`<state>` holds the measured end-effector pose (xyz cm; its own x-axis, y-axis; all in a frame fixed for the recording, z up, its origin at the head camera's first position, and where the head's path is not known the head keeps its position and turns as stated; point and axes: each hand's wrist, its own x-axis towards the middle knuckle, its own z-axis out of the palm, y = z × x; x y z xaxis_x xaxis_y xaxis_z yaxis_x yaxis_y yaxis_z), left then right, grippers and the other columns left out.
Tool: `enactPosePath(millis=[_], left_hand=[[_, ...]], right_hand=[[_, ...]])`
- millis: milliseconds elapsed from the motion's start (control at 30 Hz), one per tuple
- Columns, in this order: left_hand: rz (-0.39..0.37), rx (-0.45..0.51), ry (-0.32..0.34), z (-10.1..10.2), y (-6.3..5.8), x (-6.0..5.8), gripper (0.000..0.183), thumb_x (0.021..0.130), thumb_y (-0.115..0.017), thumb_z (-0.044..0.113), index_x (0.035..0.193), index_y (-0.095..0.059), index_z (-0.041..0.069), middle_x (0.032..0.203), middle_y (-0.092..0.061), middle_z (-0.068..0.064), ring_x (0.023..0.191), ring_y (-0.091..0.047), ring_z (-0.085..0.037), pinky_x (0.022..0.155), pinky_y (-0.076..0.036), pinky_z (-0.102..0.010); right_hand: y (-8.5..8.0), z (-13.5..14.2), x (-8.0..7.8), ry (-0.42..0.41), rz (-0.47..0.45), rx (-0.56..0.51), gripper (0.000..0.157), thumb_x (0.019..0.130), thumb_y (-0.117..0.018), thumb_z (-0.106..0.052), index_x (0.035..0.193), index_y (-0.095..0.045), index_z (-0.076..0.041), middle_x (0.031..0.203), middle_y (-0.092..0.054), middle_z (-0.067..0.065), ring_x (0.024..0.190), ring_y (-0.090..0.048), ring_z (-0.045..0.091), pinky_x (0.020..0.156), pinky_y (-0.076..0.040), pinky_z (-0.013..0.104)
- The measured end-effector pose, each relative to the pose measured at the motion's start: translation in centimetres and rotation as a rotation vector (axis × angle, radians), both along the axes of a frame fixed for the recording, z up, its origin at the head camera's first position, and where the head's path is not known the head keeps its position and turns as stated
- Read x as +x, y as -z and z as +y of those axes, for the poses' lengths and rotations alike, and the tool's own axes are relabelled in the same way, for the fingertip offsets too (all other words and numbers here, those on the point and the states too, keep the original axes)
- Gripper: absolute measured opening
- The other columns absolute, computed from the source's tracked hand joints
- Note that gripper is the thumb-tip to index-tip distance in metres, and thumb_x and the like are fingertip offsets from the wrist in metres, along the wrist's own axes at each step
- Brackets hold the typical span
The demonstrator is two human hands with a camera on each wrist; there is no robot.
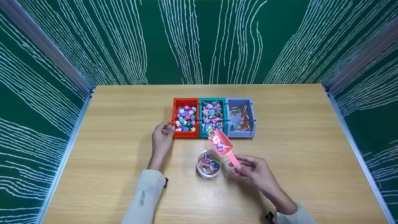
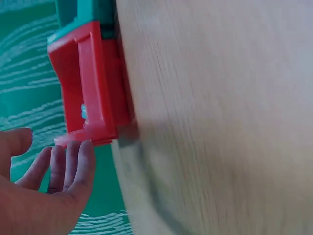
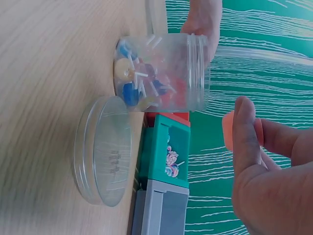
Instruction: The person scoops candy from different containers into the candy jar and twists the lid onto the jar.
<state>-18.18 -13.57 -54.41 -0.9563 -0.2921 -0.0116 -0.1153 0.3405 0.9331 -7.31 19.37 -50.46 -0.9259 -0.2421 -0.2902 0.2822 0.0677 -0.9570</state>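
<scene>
My right hand point(image 1: 256, 174) grips the handle of a pink scoop point(image 1: 228, 147), which carries several small swirl lollipop charms point(image 1: 215, 139). The scoop's tip overlaps the front of the green bin point(image 1: 201, 135) in the head view. Below and left of the scoop stands a clear jar point(image 1: 208, 177), partly filled with translucent lollipop charms point(image 3: 128, 73). My left hand point(image 1: 162, 138) is at the left side of the red bin point(image 1: 186, 134), its fingertips right at the edge with fingers loosely extended. In the right wrist view, only the handle end of the scoop shows between thumb and fingers.
The red bin holds star and round beads point(image 1: 185, 118). Joined on the right is a grey-blue bin point(image 1: 241, 134) with translucent lollipops. A clear round lid point(image 3: 112, 152) lies beside the jar, partly behind my right hand. Green walls with white lines surround the wooden table point(image 1: 118, 137).
</scene>
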Motion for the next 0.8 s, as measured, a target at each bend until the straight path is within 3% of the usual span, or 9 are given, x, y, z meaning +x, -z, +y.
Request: enactPosePath(millis=[100, 200, 367, 567, 667, 800], left_hand=[[0.026, 0.002, 0.049, 0.4, -0.6, 1.3, 0.026, 0.101, -0.069, 0.009, 0.125, -0.071, -0.002, 0.108, -0.067, -0.014, 0.096, -0.065, -0.028, 0.089, -0.056, -0.039], [0.013, -0.006, 0.142, 0.9, -0.9, 2.7, 0.028, 0.102, -0.070, 0.013, 0.127, -0.070, 0.000, 0.111, -0.067, -0.012, 0.100, -0.065, -0.026, 0.091, -0.056, -0.040], [-0.005, -0.017, 0.363, 1.9, -1.0, 4.6, 0.037, 0.102, -0.071, 0.020, 0.134, -0.065, 0.001, 0.119, -0.065, -0.014, 0.107, -0.063, -0.027, 0.097, -0.056, -0.044], [-0.103, -0.054, 0.652, 3.0, -0.9, 6.5, 0.072, 0.096, -0.079, 0.035, 0.156, -0.046, 0.011, 0.144, -0.052, -0.009, 0.131, -0.053, -0.029, 0.112, -0.047, -0.050], [-0.174, -0.107, 0.725, 3.7, -0.7, 7.2, 0.091, 0.088, -0.086, 0.044, 0.161, -0.038, 0.018, 0.154, -0.045, -0.005, 0.141, -0.047, -0.029, 0.118, -0.042, -0.053], [-0.207, -0.185, 0.761, 4.5, -0.3, 7.9, 0.101, 0.081, -0.092, 0.048, 0.161, -0.034, 0.023, 0.156, -0.042, -0.002, 0.144, -0.044, -0.026, 0.120, -0.039, -0.053]], right_hand=[[-0.2, 0.2, 0.4, -0.018, -0.011, 0.012, 0.044, 0.100, -0.057, 0.012, 0.144, -0.052, 0.016, 0.119, -0.073, 0.028, 0.095, -0.078, 0.024, 0.087, -0.062, 0.035], [-0.3, 0.5, 0.7, -0.036, -0.015, 0.011, 0.044, 0.101, -0.057, 0.011, 0.145, -0.051, 0.016, 0.120, -0.073, 0.029, 0.096, -0.078, 0.024, 0.088, -0.062, 0.036], [-0.4, 1.1, 1.2, -0.069, 0.008, -0.028, 0.045, 0.101, -0.058, 0.010, 0.145, -0.049, 0.019, 0.121, -0.071, 0.031, 0.096, -0.078, 0.022, 0.089, -0.062, 0.037], [-0.4, 1.7, 1.7, -0.124, 0.032, -0.031, 0.045, 0.101, -0.061, 0.008, 0.142, -0.050, 0.021, 0.119, -0.072, 0.031, 0.095, -0.079, 0.024, 0.086, -0.062, 0.034], [-0.4, 1.9, 1.9, -0.150, 0.026, -0.013, 0.044, 0.100, -0.061, 0.008, 0.141, -0.051, 0.021, 0.117, -0.073, 0.029, 0.094, -0.079, 0.025, 0.086, -0.063, 0.036], [-0.3, 2.0, 2.2, -0.180, 0.021, -0.012, 0.044, 0.100, -0.060, 0.008, 0.140, -0.050, 0.023, 0.117, -0.072, 0.032, 0.093, -0.079, 0.021, 0.086, -0.062, 0.037]])
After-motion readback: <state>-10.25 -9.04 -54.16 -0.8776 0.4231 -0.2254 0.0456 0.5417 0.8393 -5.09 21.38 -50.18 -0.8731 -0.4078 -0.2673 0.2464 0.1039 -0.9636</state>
